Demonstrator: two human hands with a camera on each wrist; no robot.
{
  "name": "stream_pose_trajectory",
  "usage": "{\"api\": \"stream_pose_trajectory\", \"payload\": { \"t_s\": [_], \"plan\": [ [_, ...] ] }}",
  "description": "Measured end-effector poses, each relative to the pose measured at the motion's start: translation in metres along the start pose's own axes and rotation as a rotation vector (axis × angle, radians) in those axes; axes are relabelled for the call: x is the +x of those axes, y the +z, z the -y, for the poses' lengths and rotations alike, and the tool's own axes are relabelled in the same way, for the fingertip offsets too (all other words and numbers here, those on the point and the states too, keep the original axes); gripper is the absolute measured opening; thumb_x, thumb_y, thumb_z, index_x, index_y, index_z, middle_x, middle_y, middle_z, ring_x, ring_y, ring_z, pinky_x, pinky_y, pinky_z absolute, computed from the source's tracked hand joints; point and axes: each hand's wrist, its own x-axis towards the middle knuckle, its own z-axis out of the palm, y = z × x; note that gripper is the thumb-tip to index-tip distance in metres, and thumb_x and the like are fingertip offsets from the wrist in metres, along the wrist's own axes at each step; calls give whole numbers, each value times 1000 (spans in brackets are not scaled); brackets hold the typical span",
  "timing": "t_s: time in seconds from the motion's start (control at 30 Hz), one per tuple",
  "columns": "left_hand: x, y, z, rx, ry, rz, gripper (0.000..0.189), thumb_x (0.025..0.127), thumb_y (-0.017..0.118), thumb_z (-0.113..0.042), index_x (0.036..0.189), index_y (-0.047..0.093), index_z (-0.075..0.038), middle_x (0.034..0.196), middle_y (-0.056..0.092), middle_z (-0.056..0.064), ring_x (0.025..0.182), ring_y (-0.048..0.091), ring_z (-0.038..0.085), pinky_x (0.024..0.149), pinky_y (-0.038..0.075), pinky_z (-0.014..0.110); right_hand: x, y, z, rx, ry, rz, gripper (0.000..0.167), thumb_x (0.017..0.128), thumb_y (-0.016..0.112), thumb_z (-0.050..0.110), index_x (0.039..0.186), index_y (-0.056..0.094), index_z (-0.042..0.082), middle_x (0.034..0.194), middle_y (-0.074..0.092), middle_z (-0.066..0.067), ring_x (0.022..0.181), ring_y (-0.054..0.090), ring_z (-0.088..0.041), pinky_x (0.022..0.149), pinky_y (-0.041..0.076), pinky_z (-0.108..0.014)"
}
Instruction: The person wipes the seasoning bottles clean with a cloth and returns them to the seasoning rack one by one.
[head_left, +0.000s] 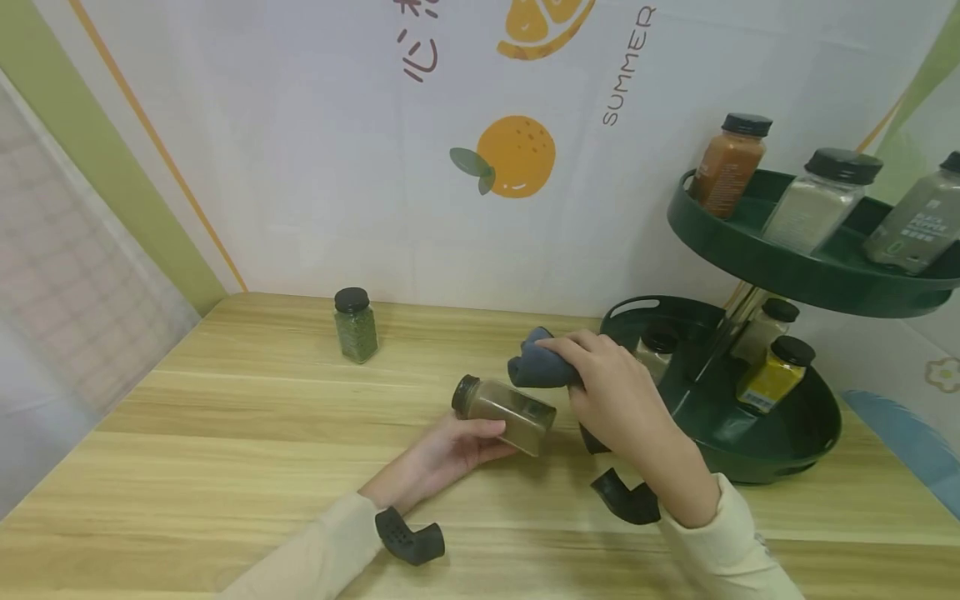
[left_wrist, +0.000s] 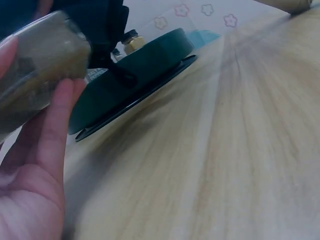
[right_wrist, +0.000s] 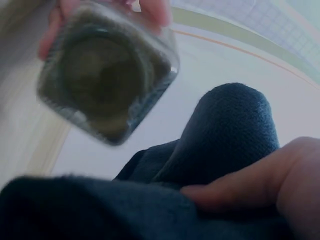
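My left hand [head_left: 468, 450] grips a clear square spice jar [head_left: 510, 410] with a black lid, tilted on its side above the wooden table. Brownish powder fills part of it, and its lid points left. In the right wrist view the base of the jar [right_wrist: 102, 85] faces the camera. My right hand [head_left: 611, 383] pinches a folded dark blue cloth [head_left: 543, 362] just above the jar's bottom end. The thumb presses into the folds of the cloth [right_wrist: 225, 135] in the right wrist view.
A jar of green herbs [head_left: 356, 327] stands at the table's back left. On the right is a two-tier dark green rack [head_left: 795, 454]; several spice jars stand on its upper tray [head_left: 825, 279] and lower tray. A printed curtain [head_left: 322, 150] hangs behind the table [head_left: 247, 442].
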Motion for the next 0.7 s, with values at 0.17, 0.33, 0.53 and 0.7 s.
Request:
{"api": "stream_pose_trajectory", "payload": {
  "t_s": [0.17,0.33,0.53,0.7],
  "plan": [
    [1,2,2,92,-17,28,56,85,60,2,135,37,-11,121,54,3,107,59,17,97,47,36,-1,14,7,-22,-141,1,54,74,65,-6,121,60,18,109,63,-6,99,61,-28,81,52,-45],
    [1,1,3,107,1,29,59,85,60,5,136,35,-9,121,52,4,108,58,17,96,47,37,-1,26,11,-78,-269,-19,49,75,68,-3,118,58,18,105,61,-4,96,59,-26,75,51,-41],
    [0,1,3,76,60,-11,57,86,60,-1,136,35,-13,123,52,2,109,58,16,96,47,36,-1,22,8,-64,-252,-1,43,73,71,-3,108,65,21,106,61,-4,99,57,-26,81,51,-41],
    [0,2,2,-30,135,-127,42,88,59,-4,124,42,-17,115,57,-1,101,62,12,93,49,32,0,17,4,-86,-210,2,43,71,69,-5,105,67,20,105,61,-5,98,57,-27,82,50,-42]
  ]
}}
